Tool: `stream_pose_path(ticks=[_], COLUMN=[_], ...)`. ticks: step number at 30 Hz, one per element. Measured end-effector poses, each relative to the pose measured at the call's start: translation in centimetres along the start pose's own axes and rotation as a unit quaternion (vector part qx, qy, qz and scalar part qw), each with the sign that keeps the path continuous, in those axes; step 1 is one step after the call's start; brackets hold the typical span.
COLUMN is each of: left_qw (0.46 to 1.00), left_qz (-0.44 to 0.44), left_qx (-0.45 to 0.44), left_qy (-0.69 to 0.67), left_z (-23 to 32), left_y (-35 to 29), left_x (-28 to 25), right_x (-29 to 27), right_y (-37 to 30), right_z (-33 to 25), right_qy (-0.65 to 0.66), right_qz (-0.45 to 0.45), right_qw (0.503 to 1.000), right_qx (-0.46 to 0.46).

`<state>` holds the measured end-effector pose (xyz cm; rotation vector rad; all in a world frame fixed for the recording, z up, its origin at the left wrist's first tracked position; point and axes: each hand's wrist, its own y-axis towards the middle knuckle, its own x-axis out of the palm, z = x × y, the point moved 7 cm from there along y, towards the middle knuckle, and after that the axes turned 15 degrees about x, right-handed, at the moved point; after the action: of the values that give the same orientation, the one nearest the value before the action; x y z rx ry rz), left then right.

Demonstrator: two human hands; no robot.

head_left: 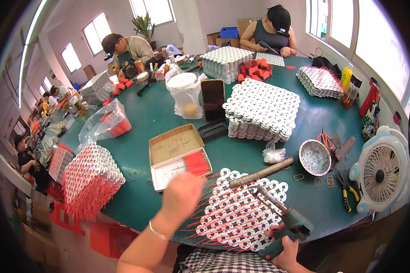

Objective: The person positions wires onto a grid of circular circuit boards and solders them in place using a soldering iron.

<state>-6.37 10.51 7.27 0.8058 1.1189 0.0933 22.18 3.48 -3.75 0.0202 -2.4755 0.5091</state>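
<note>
My left hand is raised with curled fingers just in front of a cardboard box of cut red wires. It is slightly blurred, and anything pinched in it cannot be made out. My right hand grips the handle of a dark green soldering gun, whose barrel points up and left over a panel of small round white circuit boards. Red wires stick out from many of these boards toward the left. A worn bar lies across the panel's far edge.
Stacked white panels and a phone stand beyond. Wired panels are piled at left. At right are a metal bowl, pliers and a fan. Two co-workers sit across the green table.
</note>
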Motion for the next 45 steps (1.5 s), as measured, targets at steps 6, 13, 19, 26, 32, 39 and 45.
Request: stream_pose_path(ticks=[6,13,19,26,32,39,45], left_qw=[0.956,0.944,0.94,0.974,0.753,0.509,0.47], left_qz=[-0.165,-0.21,-0.223,-0.099,0.076,-0.061,-0.105], left_qx=[-0.211,-0.168,-0.196,-0.045,0.18,0.244,0.252], left_qy=[0.121,0.192,0.169,-0.197,-0.629,-0.823,-0.839], left_z=[-12.1,-12.7,-11.1,-2.4,12.0,14.1,13.5], left_y=[-2.4,-3.2,-0.7,3.4,6.6,5.8,5.1], left_x=[1.9,2.7,0.5,3.1,-7.2,-7.9,-7.7], right_x=[-1.2,-1.6,-2.4,-4.2,-4.9,-4.1,-4.9], right_y=[0.6,1.0,0.8,0.4,1.0,0.6,0.9], right_z=[0.1,0.3,0.1,-2.2,-2.6,-2.9,-2.8], right_qy=[0.035,0.051,0.06,0.047,0.115,0.098,0.076], right_qz=[-0.008,0.012,0.01,0.083,0.097,0.057,0.09], right_qw=[0.999,0.998,0.998,0.995,0.989,0.993,0.992], right_qx=[-0.011,0.02,0.02,-0.019,0.004,0.034,-0.032])
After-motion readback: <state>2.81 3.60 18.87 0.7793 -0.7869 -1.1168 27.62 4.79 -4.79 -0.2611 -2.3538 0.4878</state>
